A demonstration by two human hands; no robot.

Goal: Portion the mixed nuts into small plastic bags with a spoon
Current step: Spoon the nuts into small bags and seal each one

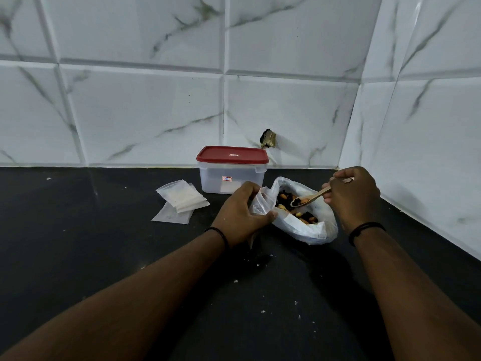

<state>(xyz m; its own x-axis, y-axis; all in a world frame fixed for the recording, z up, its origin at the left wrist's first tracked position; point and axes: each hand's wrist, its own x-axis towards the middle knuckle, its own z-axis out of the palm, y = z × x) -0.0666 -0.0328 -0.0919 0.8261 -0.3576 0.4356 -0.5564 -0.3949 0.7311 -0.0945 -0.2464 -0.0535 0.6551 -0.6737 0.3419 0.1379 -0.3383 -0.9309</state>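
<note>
On the left of the dark tabletop (pixel 104 256) I see a loose stack of small plastic bags (pixel 182 199), flat and apparently unfilled; no filled bag is visible, so I judge the portioning to be at an early stage, with most or all bags still to be loaded. Just right of the stack, toward the far wall, stands a clear container (pixel 229 178) with its red lid (pixel 232 154) on. My left hand (pixel 240 214) comes next: its grip is closed on one small bag (pixel 260 201), pinching the mouth open beside the supply. Right of that lies the large white bag (pixel 309 230), rolled open, holding the mixed nuts (pixel 299 209): tan kernels among dark, raisin-like pieces, loose and dry-looking, so likely to roll off a tilted spoon. Farthest right, my right hand (pixel 351 196) grips the handle of a light-coloured spoon (pixel 309 199), its bowl down among the nuts and carrying a small load. The transfer into the held bag is not yet done.
</note>
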